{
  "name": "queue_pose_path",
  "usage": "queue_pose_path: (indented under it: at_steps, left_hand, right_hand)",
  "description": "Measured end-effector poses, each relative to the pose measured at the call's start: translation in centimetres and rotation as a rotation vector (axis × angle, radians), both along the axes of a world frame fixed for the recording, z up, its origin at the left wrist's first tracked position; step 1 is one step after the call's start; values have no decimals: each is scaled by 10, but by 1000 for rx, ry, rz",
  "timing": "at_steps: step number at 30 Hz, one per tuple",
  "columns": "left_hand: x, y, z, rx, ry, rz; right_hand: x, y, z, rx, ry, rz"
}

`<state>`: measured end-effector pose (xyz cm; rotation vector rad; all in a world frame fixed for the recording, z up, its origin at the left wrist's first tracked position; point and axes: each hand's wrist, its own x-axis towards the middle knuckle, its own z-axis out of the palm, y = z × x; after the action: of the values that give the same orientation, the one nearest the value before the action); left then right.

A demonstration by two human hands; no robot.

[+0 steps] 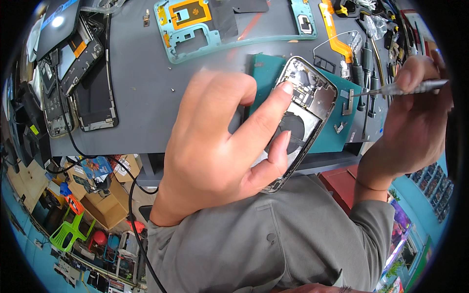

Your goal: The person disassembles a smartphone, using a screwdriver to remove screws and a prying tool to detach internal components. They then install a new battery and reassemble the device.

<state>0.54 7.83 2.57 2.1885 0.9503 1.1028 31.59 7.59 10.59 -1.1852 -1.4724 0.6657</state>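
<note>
Pinching a slender metal tool [390, 89], right hand [415, 124] flanks left hand [215, 146], its fingers [264, 115] apart over rounded phone housing [322, 101].

I have the left hand [215, 132] mid-scene, index and thumb apart. My right hand [415, 117], at right, is pinching.

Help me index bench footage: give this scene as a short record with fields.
Left hand: over the phone; firm grip or light touch unclear
Right hand: holding a slim tool, tip close to a metal strip
Phone: opened, insides showing, slanted across the mat
Mat: green, on the grey bench
Far side of bench: light-blue frame
Left side: pile of phone parts
Right side: orange flex cable, screwdrivers
</note>
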Motion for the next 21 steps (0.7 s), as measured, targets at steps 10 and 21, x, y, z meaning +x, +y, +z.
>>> queue_pose_path:
  at_steps: [10, 21]
  left_hand:
    - [1, -4, 4, -17, 3, 13]
    - [1, -4, 6, -17, 4, 16]
  right_hand:
    - [-60, -26, -38, 115, -51, 77]
    - [-62, -35, -46, 180, -270, 35]
